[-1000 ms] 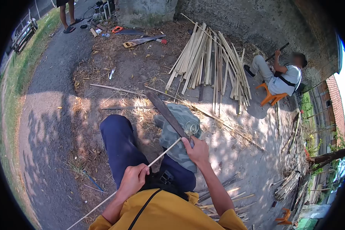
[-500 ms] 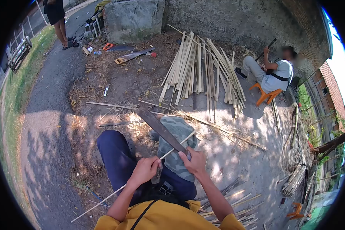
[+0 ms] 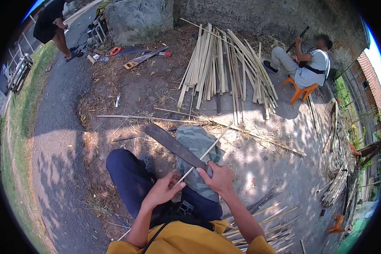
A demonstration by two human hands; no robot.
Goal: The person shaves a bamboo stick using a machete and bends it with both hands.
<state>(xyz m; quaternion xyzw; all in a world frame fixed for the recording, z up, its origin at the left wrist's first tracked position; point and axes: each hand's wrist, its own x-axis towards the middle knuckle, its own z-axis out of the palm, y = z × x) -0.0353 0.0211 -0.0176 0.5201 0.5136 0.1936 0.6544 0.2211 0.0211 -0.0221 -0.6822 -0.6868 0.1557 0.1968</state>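
My right hand [image 3: 219, 180] is wrapped round the handle end of a machete [image 3: 173, 145], whose dark broad blade points up and to the left. A thin pale bamboo strip [image 3: 218, 139] runs slantwise beneath the blade, touching or nearly touching it near my right fingers. Closed on that strip, my left hand [image 3: 163, 190] is just below and left of the blade. The strip's tail passes behind my left forearm. Under the blade and strip, a camouflage cloth [image 3: 190, 136] covers my right leg.
Ahead lies a large pile of bamboo strips [image 3: 207, 63], with more strips [image 3: 266, 224] at my lower right. Handsaws [image 3: 144, 58] rest on the ground. One person sits on an orange stool [image 3: 299, 91]; another person [image 3: 51, 25] bends at upper left.
The bamboo strip has slid up and right, its far end now farther past the blade. The blade has tilted flatter. The person at upper left has bent forward.
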